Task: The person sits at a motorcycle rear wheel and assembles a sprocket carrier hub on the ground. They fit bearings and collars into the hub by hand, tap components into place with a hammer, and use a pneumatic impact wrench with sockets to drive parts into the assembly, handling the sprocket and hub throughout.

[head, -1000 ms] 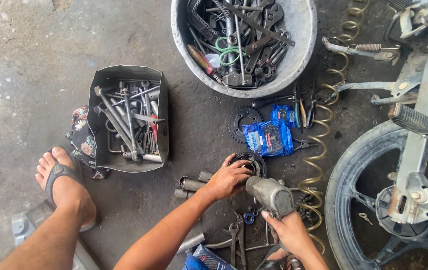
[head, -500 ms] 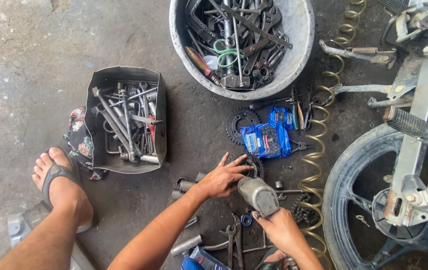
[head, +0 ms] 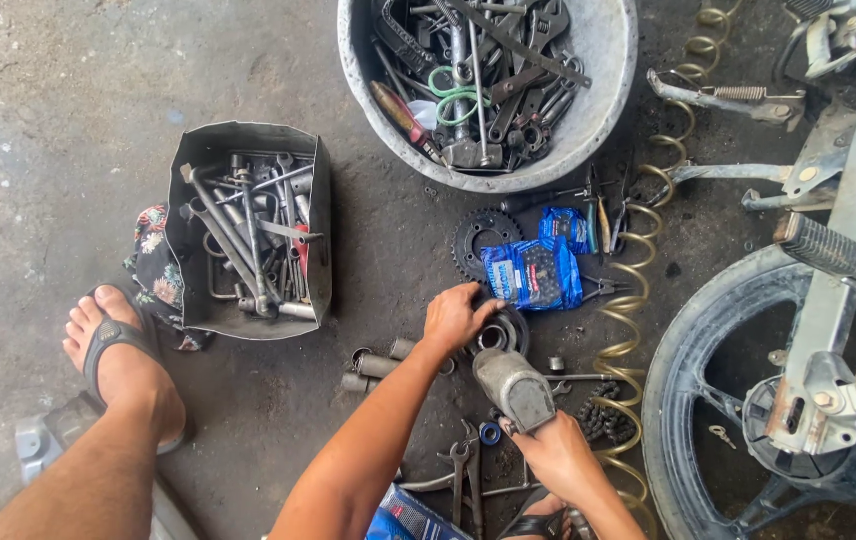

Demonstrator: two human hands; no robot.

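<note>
Left hand (head: 456, 318) | fingers closed on a round dark hub part (head: 501, 335) on the concrete floor (head: 68, 120), beside the blue chain packet (head: 531, 273) and sprocket (head: 475, 240) | Right hand (head: 553, 455) | clamped around a grey impact wrench (head: 513, 387), nose angled toward the part | Advice: likely best to steady the part firmly, tool square.
</note>
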